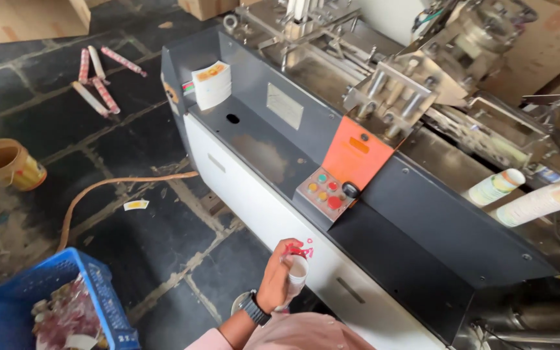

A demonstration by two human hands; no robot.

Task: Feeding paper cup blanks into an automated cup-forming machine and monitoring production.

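Down by the front of the machine (pixel 273 214), taking that long grey-and-white body as the landmark and reading left to right: farthest out from it on the dark stone floor (pixel 157 240) stands one yellow tin (pixel 8 163), and nearer the camera one blue crate (pixel 46 304) heaped with scraps. Between the tin and the machine's left end lie about five printed cup sleeves (pixel 102 79), scattered, and a tan hose (pixel 111 188) curls toward the machine's base. On the machine's left ledge sits one stack of printed paper blanks (pixel 212 84). Against the white front panel, just below the button panel (pixel 326 190) with its orange plate, one hand (pixel 279 275) is up, wearing a wrist watch (pixel 255 308); it looks to be the person's left, though I can't be sure, and the other hand is out of sight. Its fingers are wrapped closed around a small white paper cup (pixel 298 269), which stands roughly upright, mouth up, touching the palm. At the machine's right end two nested rows of finished cups (pixel 520 194) poke out, long axes lying nearly level, well apart from the hand, up and to its right.
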